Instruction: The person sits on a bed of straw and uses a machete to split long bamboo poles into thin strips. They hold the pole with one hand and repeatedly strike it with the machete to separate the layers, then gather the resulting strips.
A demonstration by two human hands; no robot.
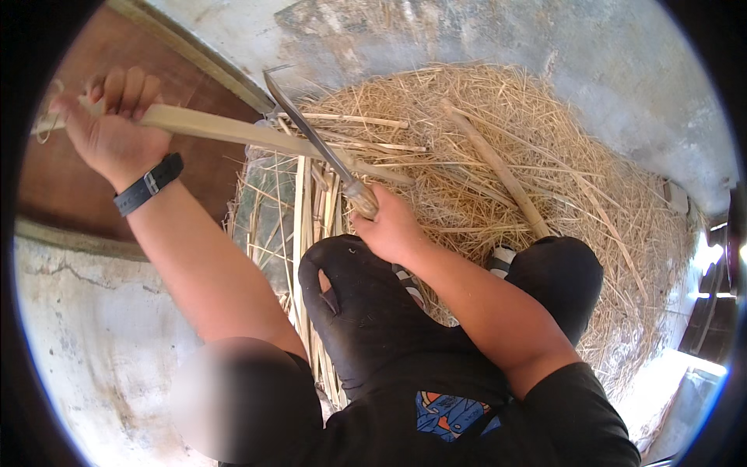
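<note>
Your left hand (109,124) is raised at the far left, fingers curled tight around the end of a long pale bamboo strip (257,136). A dark wristband (148,184) sits just below that hand. The strip runs from your grip rightward across the scene, sloping slightly down, and ends over the straw near the middle.

Your right hand (389,229) is in the middle, closed in a fist around the wooden handle of a long-bladed knife (311,132). The blade points up and to the left, and it crosses the bamboo strip about midway along, touching it there.

Below the strip, a bundle of thin bamboo slivers (307,233) lies upright in the picture, running from under the blade down past your left knee (350,303). Your knees, in dark trousers, are bent in front of you.

Beyond both hands spreads a wide heap of dry straw (545,156), with another bamboo stick (498,171) lying slantwise on it to the right. A grey concrete floor (607,62) surrounds the heap at the far side.
</note>
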